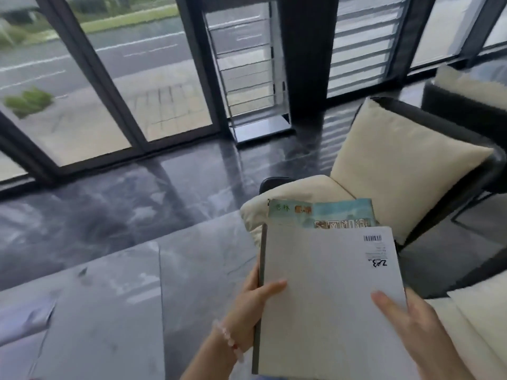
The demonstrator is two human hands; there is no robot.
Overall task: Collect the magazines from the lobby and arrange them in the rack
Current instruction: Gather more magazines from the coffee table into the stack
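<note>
Fingers of the left hand were curled over the spine edge of a white magazine, thumb on the cover, so that side had a real grip. The right hand lay fairly flat, its fingers spread on the cover near the right edge, more steadying than clamping. A second magazine with a blue-green cover sat underneath, poking out at the far end, both held above the grey worktop just beside a cream-cushioned chair. No rack in view. My take: square the two edges up first, then pinch both spines together in one hand so the bottom one couldn't slide out while walking.
</note>
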